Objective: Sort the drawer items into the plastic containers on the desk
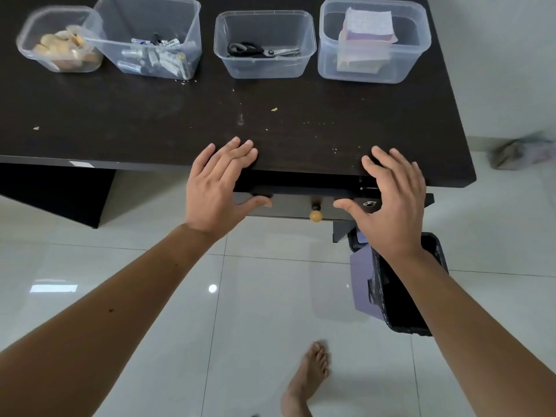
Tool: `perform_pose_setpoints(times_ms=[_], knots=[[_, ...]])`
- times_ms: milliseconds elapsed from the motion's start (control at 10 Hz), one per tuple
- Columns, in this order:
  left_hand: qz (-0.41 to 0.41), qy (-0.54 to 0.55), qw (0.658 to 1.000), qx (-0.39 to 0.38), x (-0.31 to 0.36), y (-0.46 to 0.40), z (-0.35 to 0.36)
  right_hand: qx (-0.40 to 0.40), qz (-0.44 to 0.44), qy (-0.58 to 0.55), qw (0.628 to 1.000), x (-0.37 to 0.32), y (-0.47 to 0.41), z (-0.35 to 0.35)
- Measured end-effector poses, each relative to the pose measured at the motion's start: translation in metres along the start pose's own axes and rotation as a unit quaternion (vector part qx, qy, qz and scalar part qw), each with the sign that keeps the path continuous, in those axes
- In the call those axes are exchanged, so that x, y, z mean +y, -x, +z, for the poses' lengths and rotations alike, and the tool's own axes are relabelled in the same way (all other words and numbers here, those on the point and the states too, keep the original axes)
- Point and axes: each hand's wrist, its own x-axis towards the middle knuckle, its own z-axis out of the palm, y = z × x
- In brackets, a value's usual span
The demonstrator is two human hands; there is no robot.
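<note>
Both hands lay flat with fingers straight and slightly spread: the left hand [218,188] and the right hand [391,200] reached over the front edge of the matte, dark desk [150,115] at centre frame, holding nothing. Below them the drawer [301,203] stood nearly closed, its round wooden knob [316,216] between the thumbs. Along the top, four clear plastic containers [264,46] sat in a row, one holding black-handled scissors [261,50], another, at upper right, stacked paper [365,37].
</note>
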Motion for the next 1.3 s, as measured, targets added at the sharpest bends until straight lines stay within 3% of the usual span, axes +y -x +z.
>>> perform_pose_setpoints(times_ms=[300,500,700,1000,1200,1300], knots=[[-0.009,-0.041,0.990,0.134,0.002,-0.014,0.022,0.118,0.018,0.041,0.992,-0.006,-0.015,0.024],[-0.019,-0.066,0.990,0.124,0.001,-0.017,0.025,0.105,0.026,0.057,0.992,-0.006,-0.018,0.027],[-0.062,-0.059,0.996,0.032,0.011,-0.013,0.014,0.044,0.052,0.065,0.995,-0.017,-0.018,0.014],[-0.098,0.022,0.981,-0.164,0.029,-0.011,-0.033,-0.183,0.018,0.114,0.976,-0.025,-0.005,-0.028],[-0.128,0.012,0.956,-0.266,0.054,-0.004,-0.058,-0.251,0.033,0.101,0.962,-0.044,0.003,-0.051],[-0.120,0.019,0.954,-0.273,0.078,0.026,-0.081,-0.262,0.034,0.086,0.961,-0.055,0.023,-0.065]])
